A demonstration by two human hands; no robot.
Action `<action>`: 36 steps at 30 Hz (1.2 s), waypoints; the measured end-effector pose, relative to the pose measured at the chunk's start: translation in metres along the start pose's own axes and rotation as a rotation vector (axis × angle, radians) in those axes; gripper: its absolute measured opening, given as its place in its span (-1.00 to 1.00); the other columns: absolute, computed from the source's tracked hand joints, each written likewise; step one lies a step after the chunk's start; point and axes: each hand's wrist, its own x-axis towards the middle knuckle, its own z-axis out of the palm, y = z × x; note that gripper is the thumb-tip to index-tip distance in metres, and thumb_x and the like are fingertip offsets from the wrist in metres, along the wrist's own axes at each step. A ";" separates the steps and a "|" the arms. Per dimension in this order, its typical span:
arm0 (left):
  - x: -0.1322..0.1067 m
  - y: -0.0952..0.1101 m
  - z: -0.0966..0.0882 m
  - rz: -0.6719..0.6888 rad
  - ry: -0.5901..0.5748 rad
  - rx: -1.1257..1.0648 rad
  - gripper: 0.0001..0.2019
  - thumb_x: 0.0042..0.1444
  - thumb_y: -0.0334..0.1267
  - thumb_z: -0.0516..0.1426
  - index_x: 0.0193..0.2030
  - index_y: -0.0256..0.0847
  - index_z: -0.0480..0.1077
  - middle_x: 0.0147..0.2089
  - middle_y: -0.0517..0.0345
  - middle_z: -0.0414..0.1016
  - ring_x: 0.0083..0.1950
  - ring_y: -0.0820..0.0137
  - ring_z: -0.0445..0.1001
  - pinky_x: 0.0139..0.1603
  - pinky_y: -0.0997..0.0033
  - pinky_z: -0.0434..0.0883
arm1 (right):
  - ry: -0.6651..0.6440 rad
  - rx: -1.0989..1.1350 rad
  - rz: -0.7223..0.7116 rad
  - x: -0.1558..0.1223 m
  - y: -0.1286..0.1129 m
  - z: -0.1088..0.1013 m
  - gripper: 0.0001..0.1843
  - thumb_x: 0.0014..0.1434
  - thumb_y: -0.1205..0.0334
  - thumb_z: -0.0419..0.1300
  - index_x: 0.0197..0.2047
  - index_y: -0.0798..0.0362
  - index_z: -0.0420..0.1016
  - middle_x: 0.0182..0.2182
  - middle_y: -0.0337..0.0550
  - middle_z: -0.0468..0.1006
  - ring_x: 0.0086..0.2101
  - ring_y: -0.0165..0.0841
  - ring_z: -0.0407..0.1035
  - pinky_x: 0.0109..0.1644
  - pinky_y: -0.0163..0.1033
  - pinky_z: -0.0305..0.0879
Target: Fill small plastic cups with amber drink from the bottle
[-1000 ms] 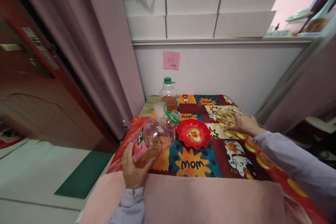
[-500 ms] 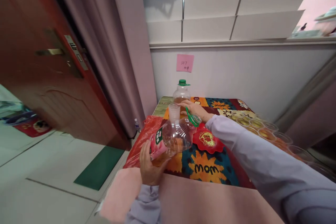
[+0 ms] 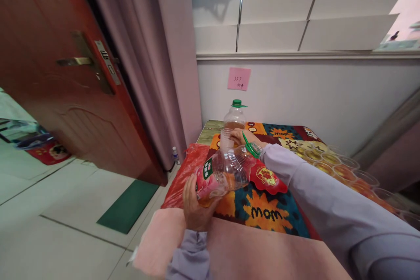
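Tilted bottle, cup steadied at centre frame.

My left hand (image 3: 196, 205) grips the plastic bottle (image 3: 223, 173), tipped toward the clear cup (image 3: 226, 139); my right hand (image 3: 241, 138), at the right-side cups a second ago, now closes around that cup on the patterned surface (image 3: 262, 214).

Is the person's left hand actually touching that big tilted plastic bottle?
Touching. The head view shows the left hand cupped under the base of the tilted bottle, fingers wrapped onto its pink label, with no gap between them.
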 end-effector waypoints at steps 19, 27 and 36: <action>0.007 0.011 0.005 -0.085 0.051 -0.071 0.06 0.05 0.21 0.46 0.55 -0.33 0.24 0.40 -0.46 0.48 0.41 -0.26 0.48 0.43 -0.30 0.42 | 0.277 -0.078 0.270 -0.145 0.018 -0.060 -0.78 0.43 0.12 0.22 -0.16 -0.03 0.68 -0.12 -0.04 0.70 -0.18 -0.23 0.58 -0.08 -0.20 0.42; 0.008 0.010 0.007 -0.094 0.029 -0.069 0.08 0.01 0.20 0.49 0.57 -0.25 0.24 0.43 -0.38 0.47 0.45 -0.22 0.45 0.46 -0.27 0.38 | 0.031 -0.147 0.369 -0.210 0.012 -0.002 -0.77 0.45 0.19 0.21 -0.13 -0.03 0.72 -0.10 -0.04 0.73 -0.19 -0.24 0.63 -0.13 -0.22 0.50; 0.012 0.012 0.002 -0.059 -0.011 -0.028 0.09 0.04 0.23 0.46 0.59 -0.21 0.21 0.44 -0.37 0.47 0.45 -0.18 0.46 0.45 -0.23 0.40 | 0.410 0.138 0.468 -0.206 -0.011 -0.026 -0.51 0.36 -0.06 0.33 0.26 -0.05 0.62 0.25 0.11 0.59 0.06 0.01 0.60 0.18 0.14 0.56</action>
